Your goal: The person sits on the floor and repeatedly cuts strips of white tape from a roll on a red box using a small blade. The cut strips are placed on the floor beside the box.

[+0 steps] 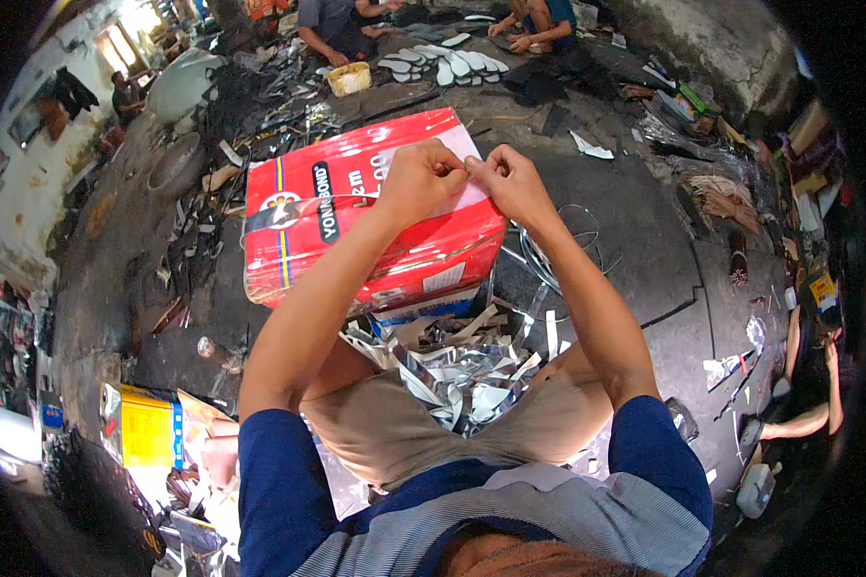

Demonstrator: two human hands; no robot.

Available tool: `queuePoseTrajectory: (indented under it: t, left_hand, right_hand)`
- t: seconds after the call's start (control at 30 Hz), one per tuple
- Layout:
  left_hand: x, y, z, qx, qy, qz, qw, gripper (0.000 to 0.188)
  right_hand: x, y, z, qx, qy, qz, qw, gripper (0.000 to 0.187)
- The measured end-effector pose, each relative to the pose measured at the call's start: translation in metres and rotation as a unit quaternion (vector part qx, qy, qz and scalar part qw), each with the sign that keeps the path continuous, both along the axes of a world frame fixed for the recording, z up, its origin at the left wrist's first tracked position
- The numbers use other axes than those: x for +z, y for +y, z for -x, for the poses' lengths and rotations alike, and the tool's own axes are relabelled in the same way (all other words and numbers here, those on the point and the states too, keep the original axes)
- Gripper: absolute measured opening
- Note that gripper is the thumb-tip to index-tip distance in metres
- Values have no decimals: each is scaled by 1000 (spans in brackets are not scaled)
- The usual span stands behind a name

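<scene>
The pale sheet (470, 196) lies on the right part of the red carton's (298, 178) top, partly under both hands. The step looks like fine fingertip work at this sheet. To do it well, keep the two pinches close together, move the fingers rather than the arms, and let the carton take the sheet's weight so that it does not crease or slide. A light grip should be enough; a hard tug could tear or stretch something so thin.

The left hand (421, 180) is nearly closed, fingers curled in and thumb near the forefinger, over the sheet's left side. The right hand (516, 183) comes in from the right edge, also mostly closed, its thumb reaching toward the left fingertips. The tips meet or nearly so; whether either pinches the sheet or some small piece, I cannot tell. Both forearms reach far and converge, elbows bent outward.

Shiny scraps (464, 370) lie near, between the legs; a loose wire coil (546, 258) sits right of the carton, beside the right forearm, and could snag.
</scene>
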State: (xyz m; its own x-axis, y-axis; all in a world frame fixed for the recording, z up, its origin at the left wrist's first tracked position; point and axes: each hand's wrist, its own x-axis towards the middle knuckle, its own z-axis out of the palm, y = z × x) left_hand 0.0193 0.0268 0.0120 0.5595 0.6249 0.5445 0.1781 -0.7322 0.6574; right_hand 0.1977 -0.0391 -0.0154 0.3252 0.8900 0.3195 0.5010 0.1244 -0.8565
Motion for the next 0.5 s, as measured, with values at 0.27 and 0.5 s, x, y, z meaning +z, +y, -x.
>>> queuePoseTrajectory:
  t: [0.27, 0.5]
  left_hand:
    - [-11, 0, -16, -8, -69, 12, 998, 10]
    - [-12, 4, -25, -23, -99, 19, 995, 9]
  right_hand:
    - [1, -8, -7, 141, 521, 117, 833, 27]
    - [-3, -7, -11, 146, 580, 141, 789, 35]
